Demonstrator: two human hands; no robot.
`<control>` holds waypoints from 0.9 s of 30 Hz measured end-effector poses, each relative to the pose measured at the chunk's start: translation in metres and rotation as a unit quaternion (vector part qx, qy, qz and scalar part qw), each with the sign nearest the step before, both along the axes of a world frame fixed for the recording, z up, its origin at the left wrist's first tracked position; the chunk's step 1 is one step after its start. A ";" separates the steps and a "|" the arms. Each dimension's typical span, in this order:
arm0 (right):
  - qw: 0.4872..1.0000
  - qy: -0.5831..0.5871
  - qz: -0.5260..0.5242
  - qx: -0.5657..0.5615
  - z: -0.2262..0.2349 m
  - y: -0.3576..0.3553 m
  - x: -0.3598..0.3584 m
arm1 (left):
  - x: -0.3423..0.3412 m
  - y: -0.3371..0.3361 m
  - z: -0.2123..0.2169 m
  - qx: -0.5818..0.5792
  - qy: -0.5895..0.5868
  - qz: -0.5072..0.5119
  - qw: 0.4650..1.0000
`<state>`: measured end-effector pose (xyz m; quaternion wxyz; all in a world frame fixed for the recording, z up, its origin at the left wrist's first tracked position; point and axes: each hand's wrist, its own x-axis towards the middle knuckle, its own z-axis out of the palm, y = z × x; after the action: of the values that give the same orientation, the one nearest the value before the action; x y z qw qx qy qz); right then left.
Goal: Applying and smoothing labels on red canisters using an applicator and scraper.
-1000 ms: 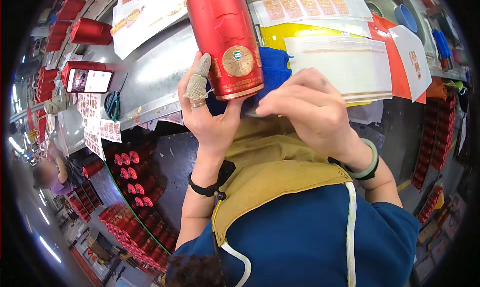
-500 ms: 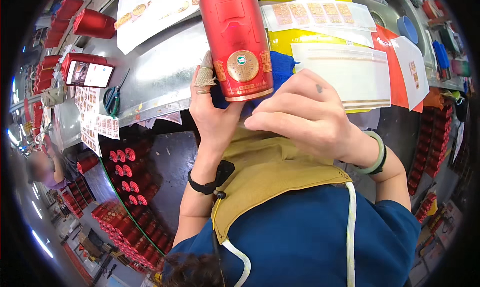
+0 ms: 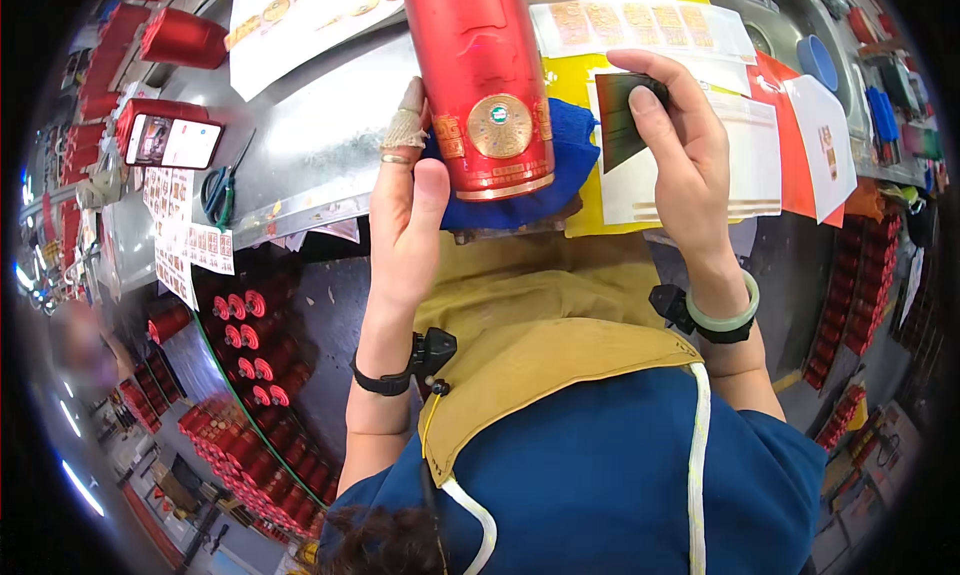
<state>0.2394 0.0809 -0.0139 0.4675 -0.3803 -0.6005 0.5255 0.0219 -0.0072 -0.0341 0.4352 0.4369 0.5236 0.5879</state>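
- One red bottle (image 3: 480,85), gold round seal, top centre, lying on blue cloth (image 3: 560,165).
- Left hand (image 3: 405,215): fingers loosely curled against bottle's side.
- Right hand (image 3: 680,145): fingers pinching dark scraper (image 3: 622,120).

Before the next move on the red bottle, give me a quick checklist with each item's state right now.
1. Left hand steadying the red bottle: ok, thumb and fingers rest against its side.
2. Bottle lying on the blue cloth: ok.
3. Right hand holding the dark scraper card: ok.
4. Card touching the bottle: not ok, it is held apart, to the right.
5. Round gold label facing up: ok.
6. Label free of bubbles: cannot tell.
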 end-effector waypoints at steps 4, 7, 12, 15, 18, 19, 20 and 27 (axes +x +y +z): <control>0.999 0.020 -0.008 -0.034 -0.004 -0.004 0.001 | -0.002 0.002 0.005 -0.044 -0.034 -0.033 0.998; 0.997 0.008 -0.013 -0.070 -0.003 -0.006 0.000 | -0.007 -0.003 0.005 -0.039 -0.047 -0.054 0.997; 0.996 -0.039 0.016 -0.076 -0.002 -0.014 0.002 | -0.008 -0.010 -0.003 -0.047 0.058 -0.065 0.995; 0.993 -0.067 0.090 -0.041 -0.004 -0.019 0.000 | -0.007 -0.012 0.000 -0.020 0.149 -0.032 0.988; 0.985 -0.153 0.078 0.031 -0.010 -0.023 -0.007 | -0.004 -0.015 0.009 0.002 0.069 -0.050 0.996; 0.977 -0.189 0.071 0.071 -0.012 -0.024 -0.009 | -0.003 -0.015 0.012 0.007 0.002 -0.061 0.998; 0.978 -0.177 0.075 0.076 -0.014 -0.025 -0.012 | -0.004 -0.015 0.016 0.004 -0.066 -0.081 0.995; 0.980 -0.183 0.060 0.054 -0.018 -0.024 -0.018 | -0.001 -0.004 0.024 -0.022 -0.203 -0.106 0.973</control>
<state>0.2216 0.0565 -0.0319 0.3368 -0.4075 -0.7251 0.4413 0.0210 -0.0110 -0.0102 0.6017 0.3516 0.3877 0.6033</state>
